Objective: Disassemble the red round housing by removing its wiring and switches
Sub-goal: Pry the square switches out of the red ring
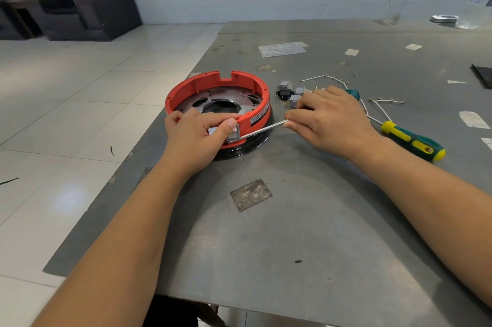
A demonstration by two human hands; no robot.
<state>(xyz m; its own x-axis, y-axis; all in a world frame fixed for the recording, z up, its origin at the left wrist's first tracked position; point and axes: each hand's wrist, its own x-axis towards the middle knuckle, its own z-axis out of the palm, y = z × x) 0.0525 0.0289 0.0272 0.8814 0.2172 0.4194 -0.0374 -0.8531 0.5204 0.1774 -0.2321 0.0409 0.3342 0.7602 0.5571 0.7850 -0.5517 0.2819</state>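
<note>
Your left hand [198, 137] pinches the switch [234, 134] on the red housing [213, 81] near the worktop's left edge, right hand [327, 118] pinching a metal rod [266, 128]; a slip could gouge your thumb.

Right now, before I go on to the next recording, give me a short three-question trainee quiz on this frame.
1. True or false: the left hand grips the near wall of the red round housing.
2. Which tool does the right hand hold against the grey switch in the housing wall: (a) pliers, (b) a metal screwdriver shaft, (c) a hammer?
3. Fill in: the loose grey switches and white wires lie on the table to the ____ of the housing.

Key:
1. True.
2. b; its handle is hidden in the hand, while a second yellow-green screwdriver lies unused on the table.
3. Right.
</note>
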